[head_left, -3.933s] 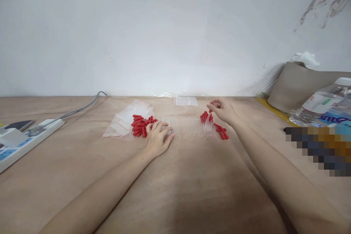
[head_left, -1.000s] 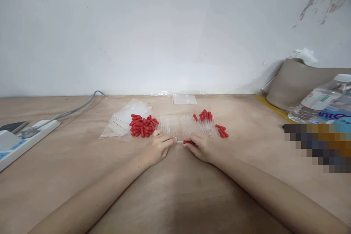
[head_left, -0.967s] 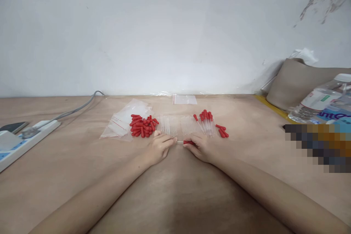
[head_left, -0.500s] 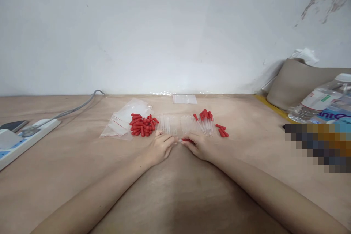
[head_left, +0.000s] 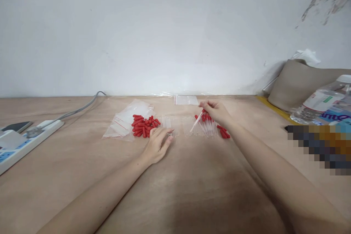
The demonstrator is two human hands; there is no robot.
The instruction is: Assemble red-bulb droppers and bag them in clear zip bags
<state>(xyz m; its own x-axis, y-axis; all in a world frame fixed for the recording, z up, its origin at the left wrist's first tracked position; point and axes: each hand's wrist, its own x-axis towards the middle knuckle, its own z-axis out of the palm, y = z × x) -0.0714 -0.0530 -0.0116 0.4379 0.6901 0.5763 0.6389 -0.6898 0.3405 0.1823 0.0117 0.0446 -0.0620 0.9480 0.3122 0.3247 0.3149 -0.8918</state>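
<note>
On the table (head_left: 175,190), right hand (head_left: 216,112) pinches a red-capped dropper (head_left: 196,122); left hand (head_left: 157,143) rests loosely spread, holding nothing, beside clear tubes (head_left: 175,127)

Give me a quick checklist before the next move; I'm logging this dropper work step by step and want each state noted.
1. Right hand grips an assembled dropper by its red bulb end: ok.
2. Dropper's clear tip is whole: cannot tell, too small.
3. Left hand rests at the row of clear tubes: ok.
4. Loose red bulbs within the left hand's reach: ok.
5. Finished droppers lie together under the right hand: ok.
6. Left hand holds a tube: cannot tell.
</note>
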